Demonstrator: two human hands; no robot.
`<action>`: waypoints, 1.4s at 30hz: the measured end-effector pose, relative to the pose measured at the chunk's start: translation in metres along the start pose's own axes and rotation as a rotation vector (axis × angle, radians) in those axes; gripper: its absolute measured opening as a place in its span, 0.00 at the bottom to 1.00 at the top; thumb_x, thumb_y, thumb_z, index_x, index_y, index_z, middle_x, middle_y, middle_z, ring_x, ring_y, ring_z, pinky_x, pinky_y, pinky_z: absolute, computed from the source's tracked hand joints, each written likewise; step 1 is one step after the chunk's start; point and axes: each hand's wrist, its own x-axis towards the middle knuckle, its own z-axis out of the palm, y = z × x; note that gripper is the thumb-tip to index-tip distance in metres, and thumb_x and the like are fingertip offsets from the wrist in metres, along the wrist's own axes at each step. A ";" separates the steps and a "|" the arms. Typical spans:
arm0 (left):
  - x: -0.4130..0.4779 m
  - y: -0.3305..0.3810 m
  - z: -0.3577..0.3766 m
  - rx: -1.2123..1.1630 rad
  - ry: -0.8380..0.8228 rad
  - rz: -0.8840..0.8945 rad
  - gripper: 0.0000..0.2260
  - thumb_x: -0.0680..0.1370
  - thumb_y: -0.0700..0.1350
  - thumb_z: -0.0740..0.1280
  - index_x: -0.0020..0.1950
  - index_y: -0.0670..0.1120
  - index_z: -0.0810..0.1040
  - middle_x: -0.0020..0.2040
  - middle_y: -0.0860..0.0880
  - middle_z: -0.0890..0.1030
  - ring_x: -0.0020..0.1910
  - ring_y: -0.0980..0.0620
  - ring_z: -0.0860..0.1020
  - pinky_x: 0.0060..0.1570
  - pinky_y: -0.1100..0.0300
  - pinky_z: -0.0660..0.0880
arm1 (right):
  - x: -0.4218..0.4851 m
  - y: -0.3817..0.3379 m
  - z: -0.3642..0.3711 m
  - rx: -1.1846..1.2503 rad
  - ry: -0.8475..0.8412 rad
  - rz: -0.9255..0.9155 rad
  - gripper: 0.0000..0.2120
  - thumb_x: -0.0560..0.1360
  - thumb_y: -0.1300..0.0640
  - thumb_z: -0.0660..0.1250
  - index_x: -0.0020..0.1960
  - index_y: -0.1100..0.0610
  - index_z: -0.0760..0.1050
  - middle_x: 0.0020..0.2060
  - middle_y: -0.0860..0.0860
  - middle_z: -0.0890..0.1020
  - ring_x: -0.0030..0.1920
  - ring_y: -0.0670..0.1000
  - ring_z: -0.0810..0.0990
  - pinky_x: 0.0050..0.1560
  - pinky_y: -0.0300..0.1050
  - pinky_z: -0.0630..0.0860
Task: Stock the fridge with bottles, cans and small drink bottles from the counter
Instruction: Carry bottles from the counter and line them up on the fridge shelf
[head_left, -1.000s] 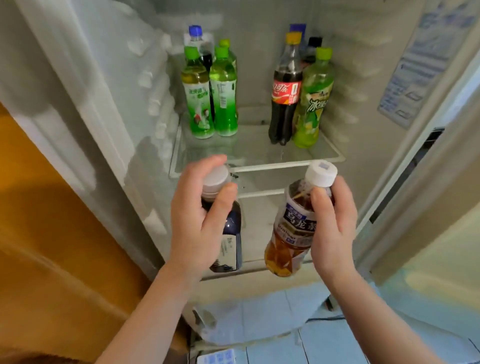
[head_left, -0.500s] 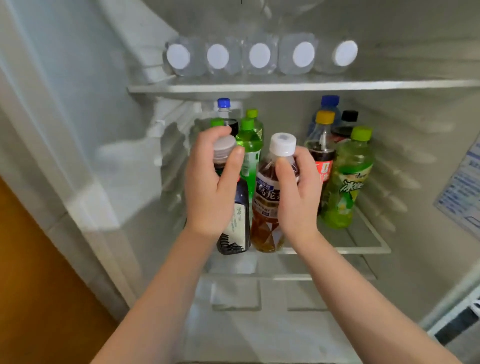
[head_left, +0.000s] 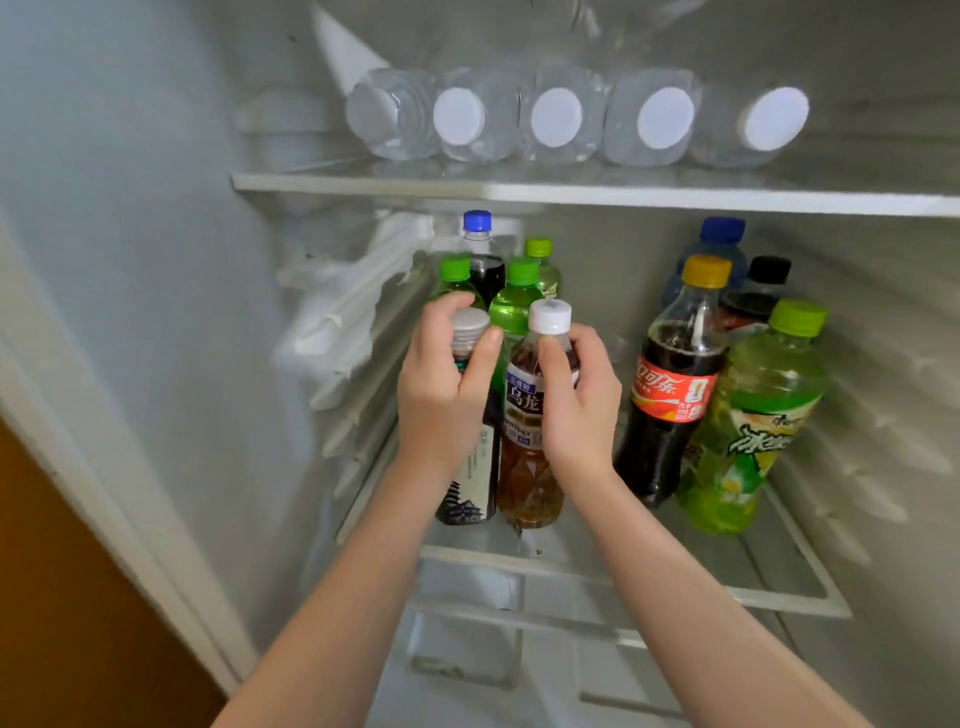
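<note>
Both hands reach into the open fridge at its middle glass shelf (head_left: 789, 597). My left hand (head_left: 441, 395) grips a dark bottle with a silver-white cap (head_left: 475, 488) around its neck. Right beside it, my right hand (head_left: 576, 405) grips an amber tea bottle with a white cap (head_left: 530, 483). Both bottles stand upright, side by side, with their bases at the shelf's front left part. Whether they rest on the glass or hang just above it is unclear.
Behind my hands stand green-capped bottles (head_left: 519, 301) and a blue-capped one (head_left: 477, 228). At the right are a cola bottle (head_left: 670, 395), a green tea bottle (head_left: 748, 431) and darker bottles behind. Several clear water bottles (head_left: 558, 117) lie on the upper shelf (head_left: 571, 192).
Both hands carried their bottles up from below the shelf and into the fridge, then brought them close together at the front left of the middle shelf. In the last half second they barely moved.
</note>
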 end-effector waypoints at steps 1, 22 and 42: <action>0.000 -0.002 0.001 -0.006 0.006 -0.003 0.15 0.76 0.52 0.63 0.63 0.52 0.71 0.53 0.57 0.76 0.51 0.61 0.75 0.52 0.71 0.69 | 0.000 0.001 0.000 -0.004 -0.010 0.007 0.12 0.72 0.41 0.57 0.48 0.46 0.73 0.38 0.36 0.78 0.38 0.38 0.75 0.40 0.35 0.71; -0.058 -0.062 0.003 0.002 -0.101 -0.205 0.37 0.73 0.52 0.69 0.76 0.50 0.53 0.72 0.52 0.64 0.70 0.56 0.64 0.70 0.63 0.62 | -0.032 0.060 -0.032 -0.307 -0.418 0.091 0.31 0.67 0.50 0.71 0.67 0.42 0.64 0.59 0.38 0.75 0.58 0.40 0.74 0.59 0.40 0.73; -0.043 -0.074 0.009 -0.081 -0.168 -0.300 0.34 0.77 0.46 0.68 0.76 0.49 0.51 0.70 0.52 0.65 0.68 0.59 0.67 0.66 0.68 0.63 | -0.018 0.065 -0.010 -0.472 -0.364 0.303 0.23 0.70 0.48 0.72 0.62 0.55 0.72 0.54 0.52 0.81 0.56 0.53 0.79 0.54 0.49 0.75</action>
